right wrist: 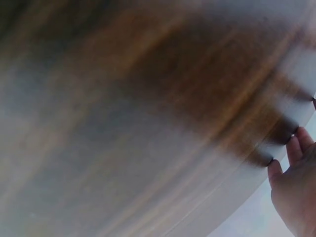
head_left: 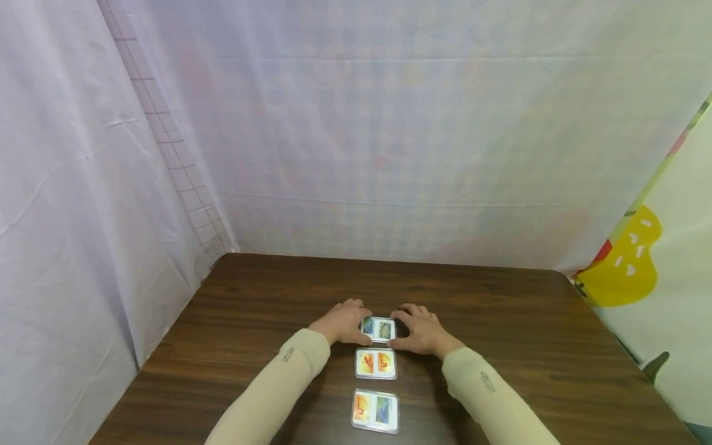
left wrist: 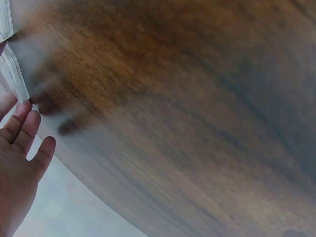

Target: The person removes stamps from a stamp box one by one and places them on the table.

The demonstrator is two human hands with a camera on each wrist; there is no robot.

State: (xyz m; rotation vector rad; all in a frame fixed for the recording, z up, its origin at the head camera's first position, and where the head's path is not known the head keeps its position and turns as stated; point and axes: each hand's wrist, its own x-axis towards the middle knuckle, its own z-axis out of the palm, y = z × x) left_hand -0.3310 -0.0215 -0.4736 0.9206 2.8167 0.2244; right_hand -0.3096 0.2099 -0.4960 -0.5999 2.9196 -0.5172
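Observation:
Three picture cards in clear plastic cases lie in a column on the brown table. My hands flank the far picture card (head_left: 384, 330), which shows two blue and green pictures. My left hand (head_left: 346, 322) holds its left end, thumb at the near corner and index finger at the far one. On the other end my right hand (head_left: 421, 330) grips likewise. Just nearer lies the middle picture card (head_left: 376, 364), with two orange pictures. The nearest picture card (head_left: 375, 411) shows one orange and one blue-green picture. In the left wrist view, left fingertips (left wrist: 30, 116) meet a clear case edge (left wrist: 17, 74).
The wood-grain table (head_left: 267, 290) has rounded far corners. A pale curtain (head_left: 389, 154) hangs behind it, and a white curtain (head_left: 67, 185) hangs at the left. At the right is a white sheet with a yellow print (head_left: 625, 266).

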